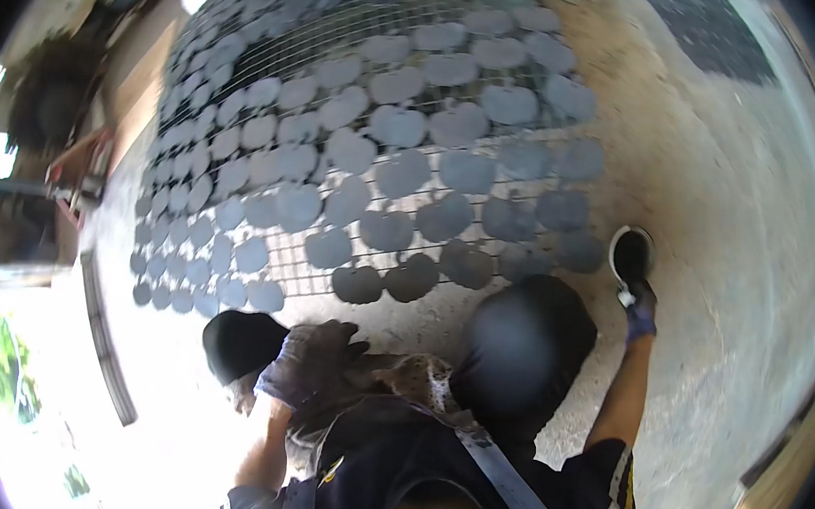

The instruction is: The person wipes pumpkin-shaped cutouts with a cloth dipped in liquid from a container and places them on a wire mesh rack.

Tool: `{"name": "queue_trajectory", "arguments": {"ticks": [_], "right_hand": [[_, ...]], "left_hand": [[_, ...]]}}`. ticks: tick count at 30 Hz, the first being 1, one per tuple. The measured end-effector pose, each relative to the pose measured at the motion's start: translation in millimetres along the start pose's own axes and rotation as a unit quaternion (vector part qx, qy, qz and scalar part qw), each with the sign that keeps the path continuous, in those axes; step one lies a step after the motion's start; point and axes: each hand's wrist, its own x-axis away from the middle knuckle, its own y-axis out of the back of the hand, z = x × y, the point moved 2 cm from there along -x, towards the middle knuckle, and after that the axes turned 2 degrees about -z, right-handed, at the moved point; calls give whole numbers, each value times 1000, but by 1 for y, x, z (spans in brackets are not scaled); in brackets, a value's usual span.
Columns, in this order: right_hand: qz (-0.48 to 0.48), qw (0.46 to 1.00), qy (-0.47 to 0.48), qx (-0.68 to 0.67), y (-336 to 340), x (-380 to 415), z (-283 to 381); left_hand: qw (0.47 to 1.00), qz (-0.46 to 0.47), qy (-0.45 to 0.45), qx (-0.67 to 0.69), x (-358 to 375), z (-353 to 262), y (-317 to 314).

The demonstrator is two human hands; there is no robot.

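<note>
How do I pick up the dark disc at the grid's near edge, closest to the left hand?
I'd pinch the disc by its near rim, left hand coming from the person's side. It lies flat on the grid, and no other disc blocks that side.

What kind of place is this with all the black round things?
It looks like a workshop or work yard, though I can't be sure. Rows of dark, flat, round pieces lie on a big wire mesh, and the floor looks like plain concrete.
</note>
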Motion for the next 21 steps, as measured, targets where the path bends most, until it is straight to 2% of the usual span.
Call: {"name": "queue_trajectory", "arguments": {"ticks": [1, 2, 3, 5, 6, 7, 9, 10, 11, 12, 13, 14, 15, 16, 17, 18, 19, 20, 21], "right_hand": [[-13, 1000, 1, -7, 7, 5, 9], [4, 998, 36, 60, 13, 10, 22], [21, 989, 75, 125, 15, 13, 27], [1, 999, 20, -47, 41, 18, -11], [1, 993, -33, -109, 46, 26, 0], [-41, 941, -167, -290, 52, 30, 0], [-12, 955, -151, -256, 67, 37, 13], [-12, 970, -110, -216, 61, 35, 41], [-13, 982, -67, -177, 50, 40, 74], [-43, 984, -28, -168, 34, 42, 106], [-31, 985, -23, -170, 17, 36, 131], [-21, 996, 20, -80, 0, 30, 156], [-15, 998, 65, 11, -19, 26, 179], [29, 990, 134, 31, -42, 25, 203], [71, 976, 201, 52, -66, 25, 225], [141, 971, 137, -133, -92, 21, 238], [204, 925, 66, -313, -118, 20, 249], [213, 936, -8, -281, -138, 35, 271], [219, 940, -82, -249, -151, 47, 288]], "left_hand": [[993, -25, 22, 112, 6, -16, 8], [973, -53, 39, 222, 9, -35, 19], [979, -65, -97, -170, 16, -43, 23], [975, -131, -116, -136, 23, -58, 39], [968, -144, -154, -133, 27, -61, 45], [969, -158, -137, -131, 30, -53, 48], [958, -172, -228, -13, 35, -40, 52], [976, -123, -177, -32, 42, -60, 71], [976, -138, -164, -30, 46, -63, 79], [981, -119, -153, 14, 48, -63, 84], [983, -97, -145, 58, 52, -60, 87], [960, -110, -196, 169, 50, -44, 83], [947, -144, -226, 176, 54, -39, 90], [933, -176, -256, 182, 57, -35, 99], [950, -181, -218, 135, 70, -35, 115], [915, -230, -226, 243, 72, -20, 119], [867, -274, -231, 346, 71, -1, 118], [831, -294, -232, 412, 72, 21, 121], [819, -330, -214, 417, 74, 42, 125]]}}
